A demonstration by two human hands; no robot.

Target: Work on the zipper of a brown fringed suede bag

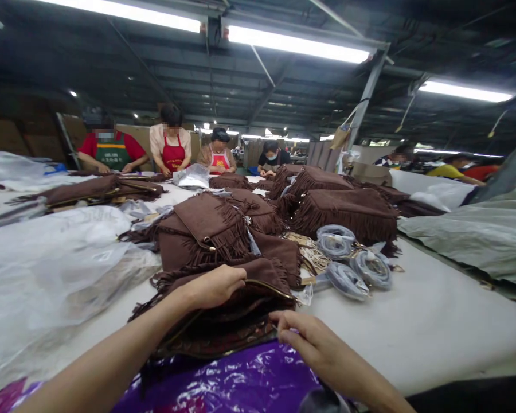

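A brown suede bag (223, 321) with fringe lies open in front of me on the white table (434, 327). My left hand (217, 285) grips its upper edge, fingers curled over the rim by the gold zip. My right hand (303, 335) pinches the bag's right edge near the zip; what sits between the fingertips is too small to make out. Purple shiny plastic (236, 381) lies under the bag's near side.
More brown fringed bags (344, 212) are piled across the table. Coiled straps in clear wrappers (352, 264) lie to the right. Clear plastic bags (55, 264) cover the left. Several people in aprons (172, 149) work at the far end. Grey sheeting (477, 241) lies right.
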